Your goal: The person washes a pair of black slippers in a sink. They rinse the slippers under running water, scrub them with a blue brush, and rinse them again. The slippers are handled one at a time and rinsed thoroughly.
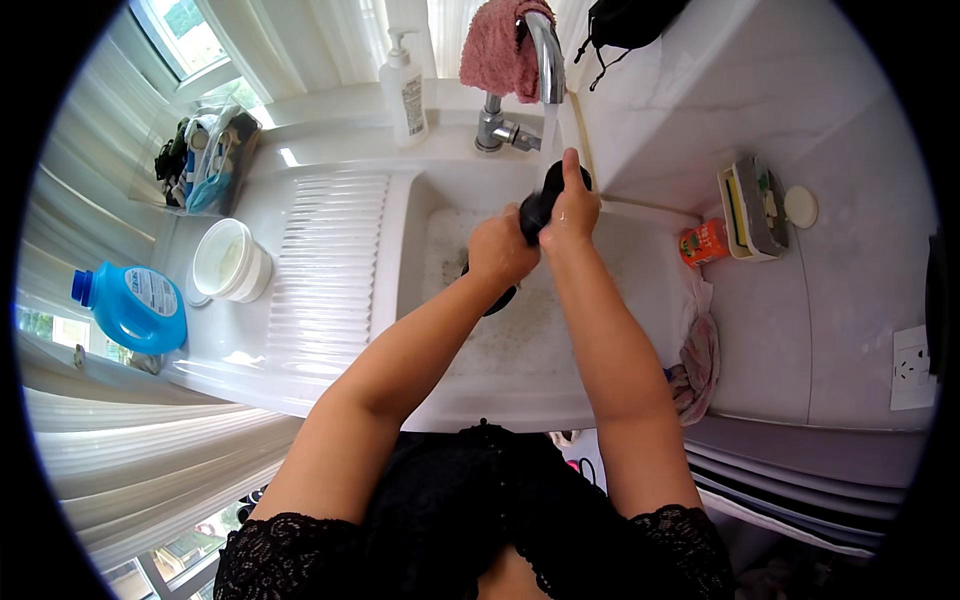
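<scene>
Under the tap (548,60), a thin stream of water falls onto a black, wet-looking elongated item (538,207) that I hold over the sink basin (440,340). My right hand (573,208) grips its upper end, thumb up, with a few water drops or suds on the skin. Lower and to the left, my left hand (502,246) is closed around its other part. More black shows below the left hand. What kind of item it is cannot be made out, as both hands cover much of it.
Left of the basin is a ribbed washboard (330,260), with a white tub (230,258), a blue detergent bottle (140,308) and a bin (210,160) beyond. Behind stand a pump bottle (403,95) and a pink towel (498,50) on the tap. At right are a brush holder (752,212) and cloth (698,365).
</scene>
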Tool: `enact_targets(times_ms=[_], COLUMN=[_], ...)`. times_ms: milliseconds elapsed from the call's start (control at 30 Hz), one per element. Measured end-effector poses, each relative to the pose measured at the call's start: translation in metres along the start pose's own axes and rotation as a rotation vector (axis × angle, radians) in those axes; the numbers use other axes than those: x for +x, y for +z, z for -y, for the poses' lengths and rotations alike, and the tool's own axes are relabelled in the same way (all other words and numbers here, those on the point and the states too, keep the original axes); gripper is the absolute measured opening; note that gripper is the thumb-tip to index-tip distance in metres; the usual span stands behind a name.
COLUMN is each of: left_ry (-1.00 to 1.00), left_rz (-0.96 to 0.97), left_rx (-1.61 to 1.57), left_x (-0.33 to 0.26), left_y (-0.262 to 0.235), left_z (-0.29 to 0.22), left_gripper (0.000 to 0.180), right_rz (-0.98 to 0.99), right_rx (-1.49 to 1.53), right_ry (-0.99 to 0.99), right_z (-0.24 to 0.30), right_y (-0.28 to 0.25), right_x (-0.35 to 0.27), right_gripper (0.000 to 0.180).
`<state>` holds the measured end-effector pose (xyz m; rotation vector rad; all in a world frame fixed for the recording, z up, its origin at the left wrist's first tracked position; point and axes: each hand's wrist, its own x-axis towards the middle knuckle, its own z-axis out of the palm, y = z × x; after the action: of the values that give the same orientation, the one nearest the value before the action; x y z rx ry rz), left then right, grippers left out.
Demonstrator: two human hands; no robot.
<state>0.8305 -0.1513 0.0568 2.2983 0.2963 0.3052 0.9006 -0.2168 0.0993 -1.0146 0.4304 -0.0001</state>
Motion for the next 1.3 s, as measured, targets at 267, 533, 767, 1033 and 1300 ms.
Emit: enact_targets(times_ms=[267, 533, 767, 1033, 1300], left_ry=[0.013, 0.115, -0.175, -0.553, -0.982], left_rz=[0.091, 0.267, 0.308, 0.370, 0.059], left_rx=[0.046, -0.465, -0.845, -1.946, -1.658], left_x=[0.002, 0.019, 0.008, 0.001, 0.002], left_y=[0.005, -0.038, -0.006, 0.003, 0.026], left_z=[0.015, 0.042, 0.060, 0.046, 0.039], left_gripper=[0.035, 0.099, 0.063, 0.082, 0.030], right_rz=[0.045, 0.345, 0.304, 0.303, 0.137], right_rx=[-0.020, 0.138, 0.113, 0.140, 0.156], right_ry=[-0.016, 0.124, 0.118, 0.225, 0.128], right_z=[-0.012, 0.046, 0.059, 0.041, 0.045], right_y=[-0.003, -0.006, 0.008, -0.001, -0.023], right_x=[-0.003, 0.012, -0.009, -0.020, 0.000], right_gripper=[0.025, 0.044, 0.051, 0.050, 0.047])
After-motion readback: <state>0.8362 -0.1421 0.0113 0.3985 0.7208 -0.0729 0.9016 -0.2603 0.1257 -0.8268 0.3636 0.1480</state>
